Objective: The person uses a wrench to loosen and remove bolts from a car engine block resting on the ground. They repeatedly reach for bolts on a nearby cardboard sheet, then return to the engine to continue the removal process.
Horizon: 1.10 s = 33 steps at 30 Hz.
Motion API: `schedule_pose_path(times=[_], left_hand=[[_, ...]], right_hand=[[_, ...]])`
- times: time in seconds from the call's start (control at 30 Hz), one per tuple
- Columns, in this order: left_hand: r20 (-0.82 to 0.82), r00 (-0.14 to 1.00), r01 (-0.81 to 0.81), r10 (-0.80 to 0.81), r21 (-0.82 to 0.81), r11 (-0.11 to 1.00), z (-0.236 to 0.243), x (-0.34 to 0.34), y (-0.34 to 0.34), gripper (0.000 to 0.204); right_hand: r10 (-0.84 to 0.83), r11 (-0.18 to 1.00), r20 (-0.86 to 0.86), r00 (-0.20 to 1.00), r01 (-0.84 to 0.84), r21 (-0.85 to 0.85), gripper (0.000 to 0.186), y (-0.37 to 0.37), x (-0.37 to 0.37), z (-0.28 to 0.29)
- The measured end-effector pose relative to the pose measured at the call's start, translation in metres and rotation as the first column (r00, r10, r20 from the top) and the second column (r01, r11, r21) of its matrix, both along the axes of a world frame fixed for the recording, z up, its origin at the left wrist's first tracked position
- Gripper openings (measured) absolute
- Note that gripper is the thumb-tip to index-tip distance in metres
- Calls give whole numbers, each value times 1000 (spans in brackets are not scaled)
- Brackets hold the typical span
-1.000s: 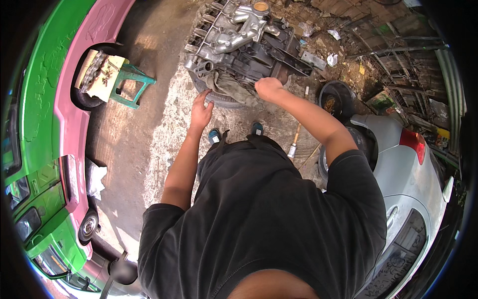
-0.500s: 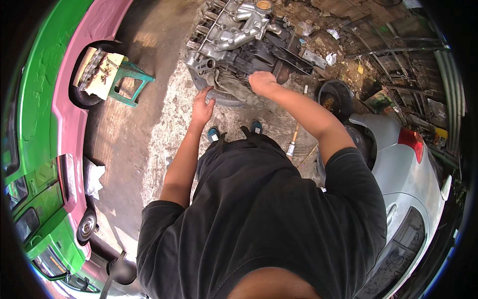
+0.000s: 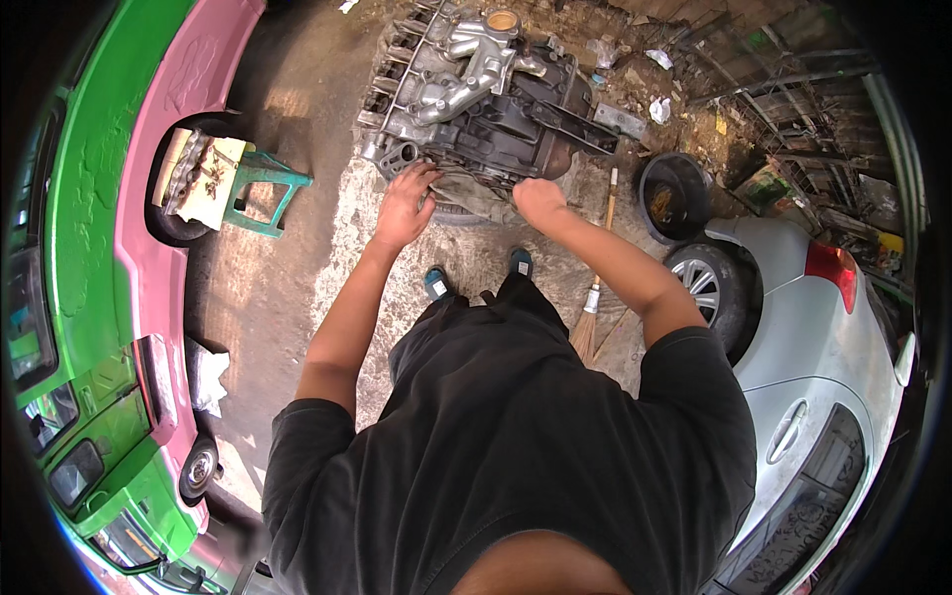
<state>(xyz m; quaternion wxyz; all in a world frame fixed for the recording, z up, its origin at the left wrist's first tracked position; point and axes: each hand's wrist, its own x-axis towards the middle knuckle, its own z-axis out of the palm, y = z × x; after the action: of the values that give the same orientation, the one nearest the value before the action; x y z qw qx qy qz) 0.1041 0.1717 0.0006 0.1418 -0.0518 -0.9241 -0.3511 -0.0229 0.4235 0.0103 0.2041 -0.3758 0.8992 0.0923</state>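
Observation:
A big grey metal engine (image 3: 476,104) sits in front of me on an old tyre (image 3: 456,215), whose near rim shows beneath it. A grey-green rag (image 3: 464,194) hangs along the engine's near side, between my hands. My left hand (image 3: 404,206) is at the rag's left end, below a round metal port, with its fingers stretched out and the thumb apart. My right hand (image 3: 540,202) is closed at the rag's right end, knuckles up; its fingertips are hidden from view.
A broom (image 3: 599,268) lies on the concrete to my right, near a black tub (image 3: 674,198) and a silver car (image 3: 813,332). To the left, a green stool (image 3: 268,188) stands beside a board with metal parts (image 3: 213,177). Beyond them is a green and pink vehicle (image 3: 159,248).
My left hand has moved forward to the rag and the engine's near edge. My right hand stays closed at the rag, which now sits lower and more hidden. The view has shifted slightly.

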Motion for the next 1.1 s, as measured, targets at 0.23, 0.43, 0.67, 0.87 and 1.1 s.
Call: schedule_pose_path(times=[0.23, 0.43, 0.67, 0.87, 1.1], left_hand=[[107, 994, 32, -1, -285, 958, 19, -23, -23, 44], [289, 957, 124, 12, -446, 886, 22, -26, -28, 60], [335, 936, 92, 106, -525, 846, 20, -29, -37, 72], [333, 937, 104, 107, -557, 824, 10, -31, -36, 76], [269, 961, 91, 64, -526, 845, 3, -30, -39, 77]], right_hand=[[-337, 896, 57, 940, 339, -287, 30, 43, 14, -66], [-599, 673, 166, 783, 605, -426, 37, 32, 34, -136], [-611, 469, 353, 709, 683, -560, 40, -4, 55, -190], [-544, 501, 107, 832, 425, -754, 33, 32, 80, -149], [-405, 827, 113, 907, 416, -377, 25, 49, 57, -31]])
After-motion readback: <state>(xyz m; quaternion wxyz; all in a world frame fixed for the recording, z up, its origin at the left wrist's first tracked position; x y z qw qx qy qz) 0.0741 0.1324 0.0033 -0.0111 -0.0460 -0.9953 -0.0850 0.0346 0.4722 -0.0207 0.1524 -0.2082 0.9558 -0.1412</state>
